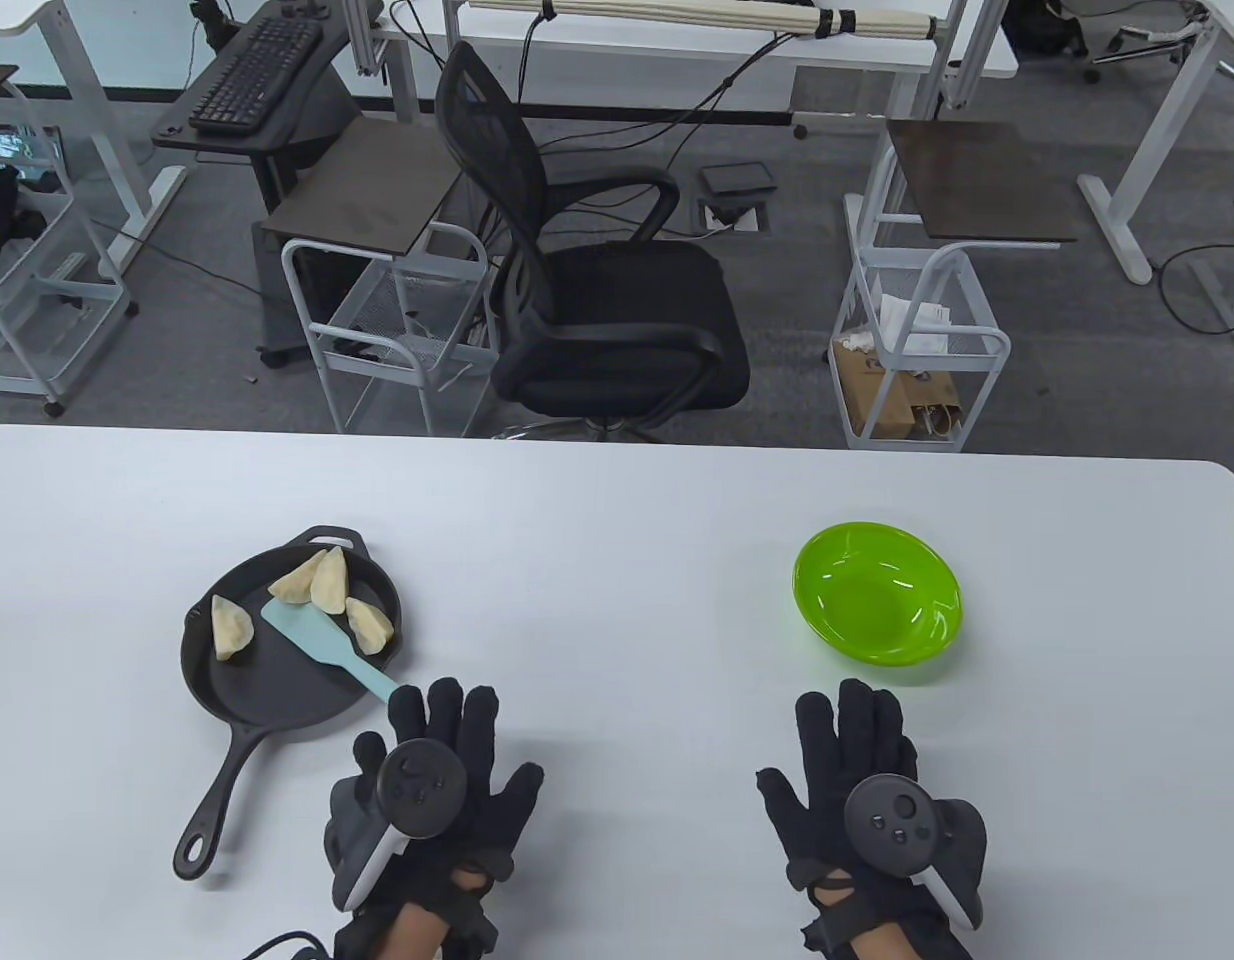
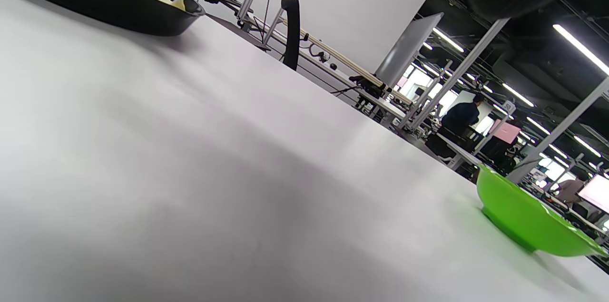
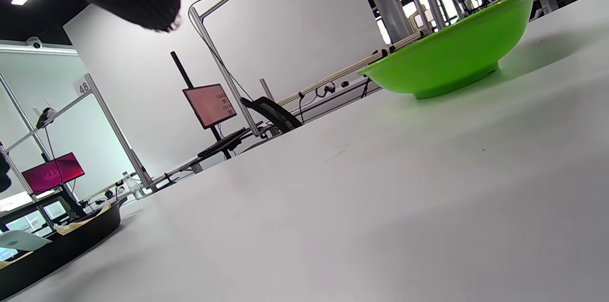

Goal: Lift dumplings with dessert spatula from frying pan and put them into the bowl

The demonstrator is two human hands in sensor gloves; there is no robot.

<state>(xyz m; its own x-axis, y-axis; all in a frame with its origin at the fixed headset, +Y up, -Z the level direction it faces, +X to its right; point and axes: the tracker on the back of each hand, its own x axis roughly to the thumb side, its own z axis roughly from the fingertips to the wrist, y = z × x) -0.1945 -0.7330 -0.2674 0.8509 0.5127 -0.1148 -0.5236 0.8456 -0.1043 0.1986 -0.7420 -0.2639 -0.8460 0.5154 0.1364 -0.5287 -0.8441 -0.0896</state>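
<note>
Both hands, the left hand [image 1: 432,770] and right hand [image 1: 862,775], are lying flat and empty on the bench [image 1: 617,560], fingers straight; the spatula [image 1: 322,645] is resting in the frying pan [image 1: 277,690] just beyond the left fingertips.

Your table view looks down from above; both wrist views skim low across the surface [image 1: 617,520], sharing the bowl [image 2: 528,216].

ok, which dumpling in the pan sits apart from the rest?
The dumpling at the pan's left edge. It lies alone, left of the spatula blade; the other three cluster at the far right side.
</note>
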